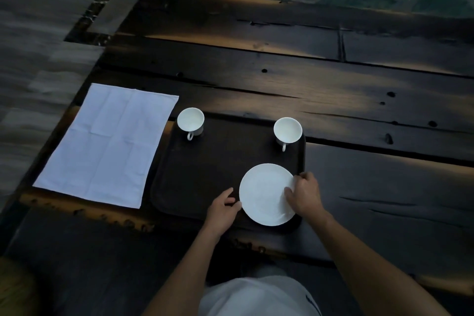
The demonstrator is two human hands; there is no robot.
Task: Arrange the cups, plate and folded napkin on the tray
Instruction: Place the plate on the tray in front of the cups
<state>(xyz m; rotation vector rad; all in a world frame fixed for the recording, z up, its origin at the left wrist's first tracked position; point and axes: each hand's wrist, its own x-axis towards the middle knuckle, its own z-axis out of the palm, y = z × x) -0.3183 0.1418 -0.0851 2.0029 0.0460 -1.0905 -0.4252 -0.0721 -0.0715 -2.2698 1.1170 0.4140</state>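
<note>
White napkin (107, 146) lies unfolded on the counter (359, 100), just left of the dark tray (205, 174), not yet on it. Tray holds two empty cups (190, 120) (287, 130) at its far corners, handles toward the person. Left hand (224, 210) fingertips touch the plate (266, 194) rim, grip loose; right hand (304, 194) pinches the opposite rim, probably settling it in the near right corner.

Tray (195, 174): near-right corner hidden beneath plate (265, 194). Plate's right rim covered by right hand (304, 194); left hand's (224, 209) contact with it unclear, possibly touching.
</note>
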